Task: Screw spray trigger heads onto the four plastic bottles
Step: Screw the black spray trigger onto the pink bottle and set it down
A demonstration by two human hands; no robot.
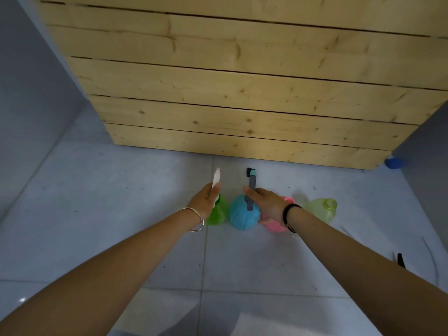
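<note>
Four plastic bottles stand in a row on the tiled floor: green, blue, pink and pale yellow-green. My left hand grips the white trigger head on top of the green bottle. My right hand grips the grey trigger head that sits on the blue bottle, and it covers most of the pink bottle. The yellow-green bottle shows an open neck with no head on it.
A wooden plank crate rises just behind the bottles. A blue object lies at its right corner. A black item and thin cables lie on the floor at the right.
</note>
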